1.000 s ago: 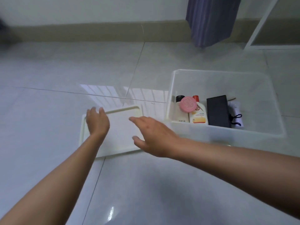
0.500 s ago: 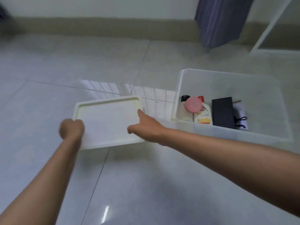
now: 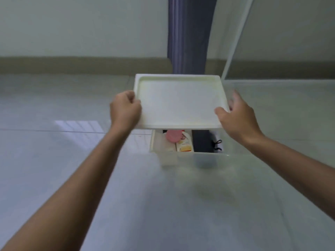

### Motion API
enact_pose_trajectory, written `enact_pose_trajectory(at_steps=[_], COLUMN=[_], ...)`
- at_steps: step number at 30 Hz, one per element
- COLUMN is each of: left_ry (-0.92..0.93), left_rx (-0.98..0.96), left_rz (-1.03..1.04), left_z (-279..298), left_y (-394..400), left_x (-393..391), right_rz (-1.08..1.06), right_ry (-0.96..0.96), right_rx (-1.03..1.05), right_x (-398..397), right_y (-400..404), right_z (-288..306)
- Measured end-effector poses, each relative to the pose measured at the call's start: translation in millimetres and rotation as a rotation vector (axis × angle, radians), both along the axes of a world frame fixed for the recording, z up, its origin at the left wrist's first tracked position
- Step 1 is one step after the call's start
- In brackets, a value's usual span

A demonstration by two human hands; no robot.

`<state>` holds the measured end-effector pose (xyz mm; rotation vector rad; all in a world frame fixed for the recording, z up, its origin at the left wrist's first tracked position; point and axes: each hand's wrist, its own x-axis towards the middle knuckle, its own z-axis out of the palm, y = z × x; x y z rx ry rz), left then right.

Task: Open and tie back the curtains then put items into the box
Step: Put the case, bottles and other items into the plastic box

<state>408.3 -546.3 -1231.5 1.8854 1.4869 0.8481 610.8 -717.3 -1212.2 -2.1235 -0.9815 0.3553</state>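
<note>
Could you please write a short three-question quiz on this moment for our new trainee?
1. True or false: the white lid is lying flat on the floor.
2. Which hand grips the lid's left edge with curled fingers? A) left hand B) right hand
3. Fill in: the pink round item lies inside the clear ____.

Key:
1. False; both hands hold it in the air above the box.
2. A; the right hand holds the opposite edge, thumb on top.
3. box; it sits beside a yellow-labelled bottle and a black item.
</note>
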Motion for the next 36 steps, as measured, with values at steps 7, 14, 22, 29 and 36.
enact_pose_trajectory(at_steps=[7,14,22,29,36], left_ry=[0.086,0.141,0.08,0.153,0.146], left_rx=[0.014,0.075,0.114,0.108,0.021], left_rz=[-0.158,-0.16,-0.156,-0.261,-0.405], left_z=[-39.7,-54.2,-60.2,-64.8,-69.2], left_y=[-67.1,-75.4,-69.0,-67.2,-70.8], left_x=[52.5,40.4,31.3,21.3,28.0], right_rz=[-0.147,-0.043,0.016,0.015,0.327], right_ry=[-0.05,-0.07,-0.157,-0.22,-0.533], right_rx=[-0.174,-0.279,-0.423,-0.407,-0.334], right_x=[39.5,35.9,29.4,31.5,27.0], right_y=[-62.8,-68.3,-64.1,-63.9,-80.4], right_z=[-36.8,-46.1,-54.9,-61.7,-69.0])
